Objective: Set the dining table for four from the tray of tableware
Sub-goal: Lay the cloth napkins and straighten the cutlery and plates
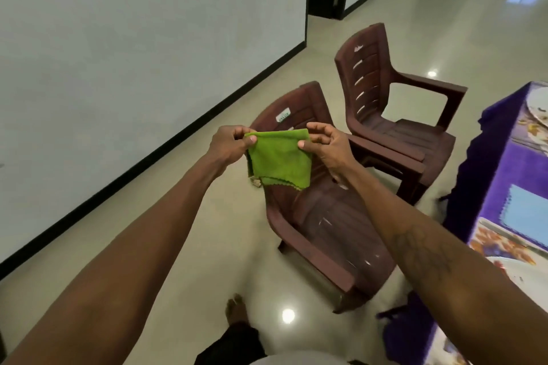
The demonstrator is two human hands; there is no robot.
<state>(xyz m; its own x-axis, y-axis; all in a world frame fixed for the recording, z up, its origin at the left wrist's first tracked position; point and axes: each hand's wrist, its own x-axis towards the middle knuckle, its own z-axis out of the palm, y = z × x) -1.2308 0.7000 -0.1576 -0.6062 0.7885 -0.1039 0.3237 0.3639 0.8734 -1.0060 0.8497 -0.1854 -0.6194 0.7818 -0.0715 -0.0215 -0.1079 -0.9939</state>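
Both hands gripped one green napkin [278, 161]: your left hand [228, 144] pinched its top left corner, your right hand [324, 145] pinched the top right, thumb in front.

Head view: the napkin hung folded in the air, held out ahead of you before the back of the near brown chair [320, 216]. A second brown chair [385, 115] stood just beyond. The purple-draped table [486, 157] ran along the right edge, well apart from the green napkin. A light blue napkin [527, 213] lay on it, near a white plate [516, 272].
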